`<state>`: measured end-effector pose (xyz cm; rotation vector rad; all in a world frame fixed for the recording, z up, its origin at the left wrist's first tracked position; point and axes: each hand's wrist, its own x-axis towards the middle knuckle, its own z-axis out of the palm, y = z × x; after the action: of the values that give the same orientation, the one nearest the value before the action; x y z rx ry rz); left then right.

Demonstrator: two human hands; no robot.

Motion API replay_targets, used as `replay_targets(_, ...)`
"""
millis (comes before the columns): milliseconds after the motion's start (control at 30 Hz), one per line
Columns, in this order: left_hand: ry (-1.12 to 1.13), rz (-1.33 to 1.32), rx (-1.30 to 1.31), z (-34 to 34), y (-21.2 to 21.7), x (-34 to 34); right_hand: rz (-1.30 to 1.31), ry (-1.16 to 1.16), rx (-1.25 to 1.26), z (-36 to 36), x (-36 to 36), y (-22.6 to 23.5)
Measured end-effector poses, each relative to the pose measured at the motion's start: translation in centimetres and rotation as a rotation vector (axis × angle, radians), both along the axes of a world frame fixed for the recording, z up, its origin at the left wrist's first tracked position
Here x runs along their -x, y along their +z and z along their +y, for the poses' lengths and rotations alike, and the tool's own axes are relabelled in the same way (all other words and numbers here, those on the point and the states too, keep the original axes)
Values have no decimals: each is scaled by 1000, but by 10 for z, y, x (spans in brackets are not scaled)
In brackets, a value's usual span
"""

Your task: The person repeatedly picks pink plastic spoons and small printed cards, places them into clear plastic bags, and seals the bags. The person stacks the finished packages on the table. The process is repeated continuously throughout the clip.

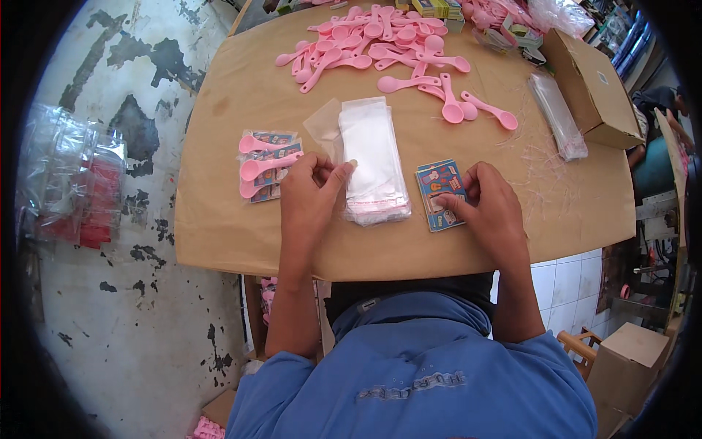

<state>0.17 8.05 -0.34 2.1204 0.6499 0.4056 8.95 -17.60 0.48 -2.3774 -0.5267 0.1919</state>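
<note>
A stack of clear plastic bags (371, 150) lies mid-table, with a loose clear plastic bag (322, 126) angled off its left side. At that left edge, my left hand (313, 183) is closed, its thumb and curled fingers pinching the loose bag's lower part, mostly hidden. My right hand (491, 208) lays its thumb across a small stack of blue printed cards (444, 178), fingers curled at the right edge. Left of my left hand, pink measuring spoons (269, 165) rest on bagged printed cards (273, 192).
A heap of pink spoons (380, 40) covers the table's far side. An open cardboard box (592, 91) and a bundle of clear bags (557, 117) are at right, near scattered plastic strips (545, 183). Plastic packs (73, 175) hang at far left. Another person (662, 102) is at far right.
</note>
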Motion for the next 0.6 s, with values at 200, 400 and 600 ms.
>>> replay_targets(200, 28, -205, 138, 2, -11, 0, 58, -35, -79, -7, -7, -13)
replay_targets(400, -56, -485, 463, 3, -9, 1, 61, -22, -235, -4, -5, -7)
replay_targets(600, -43, -631, 932, -16, 6, 3, 34, -66, -569, 3, 3, -3)
